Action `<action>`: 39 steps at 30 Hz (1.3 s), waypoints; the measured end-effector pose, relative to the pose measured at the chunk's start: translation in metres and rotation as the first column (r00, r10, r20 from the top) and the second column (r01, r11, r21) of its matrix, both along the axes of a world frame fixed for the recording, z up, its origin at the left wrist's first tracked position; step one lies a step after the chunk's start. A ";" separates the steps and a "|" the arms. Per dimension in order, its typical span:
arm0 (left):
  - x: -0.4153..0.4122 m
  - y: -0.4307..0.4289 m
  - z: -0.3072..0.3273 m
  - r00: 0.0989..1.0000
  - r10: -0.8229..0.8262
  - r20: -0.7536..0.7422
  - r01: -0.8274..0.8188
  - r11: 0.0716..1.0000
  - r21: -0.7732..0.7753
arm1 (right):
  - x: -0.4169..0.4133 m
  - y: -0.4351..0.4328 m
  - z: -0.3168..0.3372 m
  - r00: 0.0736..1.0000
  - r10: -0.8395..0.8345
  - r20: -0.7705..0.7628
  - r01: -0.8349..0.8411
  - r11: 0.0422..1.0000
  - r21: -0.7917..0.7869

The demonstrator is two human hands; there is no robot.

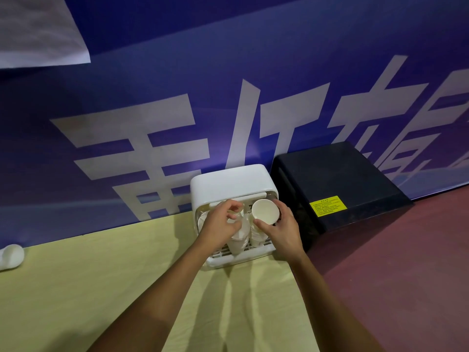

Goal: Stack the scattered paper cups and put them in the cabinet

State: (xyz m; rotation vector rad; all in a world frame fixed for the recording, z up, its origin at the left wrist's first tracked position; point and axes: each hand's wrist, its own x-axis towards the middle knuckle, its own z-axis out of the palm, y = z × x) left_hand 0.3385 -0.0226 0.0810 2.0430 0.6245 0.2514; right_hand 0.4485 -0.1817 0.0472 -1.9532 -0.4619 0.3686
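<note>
So my right hand (280, 228) has a single paper cup (265, 211) pinched between thumb and fingers, tipped so the open mouth faces back up at me. My left hand (223, 224) is wrapped around the top of a tall stack of cups (239, 237) that stands upright on the slotted tray of the little white cabinet (231, 181). There's a second, shorter stack (257, 238) just right of it, pretty much right under the cup I'm holding.

The thing that matters here: the loose cup sits just above and to the right of the tall stack, mouth pointing toward me, while the stacks run straight up and down. So I reckon it has to get turned to match their axis before it drops onto either one, and my right hand is clearly the closer one for that. The left looks like it's just steadying things.

Further out, one more cup (10, 256) is lying on its side way off at the left edge of the yellow-green table (88, 288), well apart from both hands, left hand nearer. A black box (337, 184) sits right next to the cabinet.
</note>
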 end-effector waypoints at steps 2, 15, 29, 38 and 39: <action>-0.003 0.002 -0.001 1.000 0.013 0.001 -0.013 1.000 0.003 | -0.002 0.003 -0.005 1.000 -0.005 -0.012 0.005 0.999 -0.038; -0.016 0.007 -0.011 0.999 0.041 -0.008 -0.041 0.999 -0.008 | -0.008 0.012 -0.001 0.989 0.027 0.144 0.014 0.960 -0.279; -0.033 0.014 -0.006 0.998 0.054 -0.028 -0.052 0.994 0.092 | -0.014 0.020 -0.005 0.980 0.111 0.166 -0.004 0.842 -0.540; -0.104 0.062 0.020 0.977 0.174 -0.123 -0.133 0.949 0.287 | -0.084 0.107 0.025 0.744 0.519 0.420 -0.334 0.834 -0.439; -0.122 0.072 0.021 0.968 0.174 -0.183 -0.102 0.933 0.344 | -0.096 0.125 0.028 0.715 0.580 0.391 -0.392 0.795 -0.462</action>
